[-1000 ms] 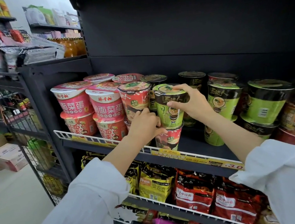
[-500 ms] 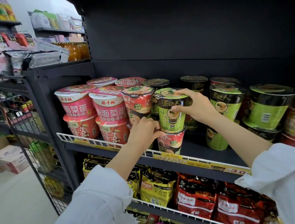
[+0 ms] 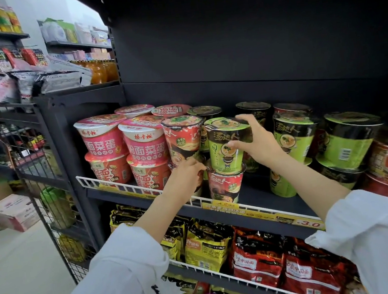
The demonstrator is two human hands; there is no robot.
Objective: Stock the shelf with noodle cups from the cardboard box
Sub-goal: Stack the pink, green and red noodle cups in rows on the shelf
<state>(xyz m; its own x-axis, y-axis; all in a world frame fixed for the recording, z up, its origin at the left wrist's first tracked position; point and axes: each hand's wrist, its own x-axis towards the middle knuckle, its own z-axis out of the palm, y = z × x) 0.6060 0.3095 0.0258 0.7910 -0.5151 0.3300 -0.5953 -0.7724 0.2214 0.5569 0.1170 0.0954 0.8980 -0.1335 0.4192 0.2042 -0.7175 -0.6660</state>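
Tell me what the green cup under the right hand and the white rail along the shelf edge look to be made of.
Green noodle cup: likely paper or foam under glossy clear film; wrinkled, shiny highlights show on its lid.
White rail: thin wire, probably coated metal; smooth white bars with gaps between them.

The pink cups [image 3: 103, 139] at left read "面菜蛋"; the green cup [image 3: 227, 143] "汤达人"; the yellow price strip [image 3: 309, 224] "3.0"

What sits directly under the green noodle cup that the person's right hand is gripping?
The green noodle cup stands stacked on a red noodle cup, held by the right hand. The shelf beneath that cup's base is hidden by the white wire rail.
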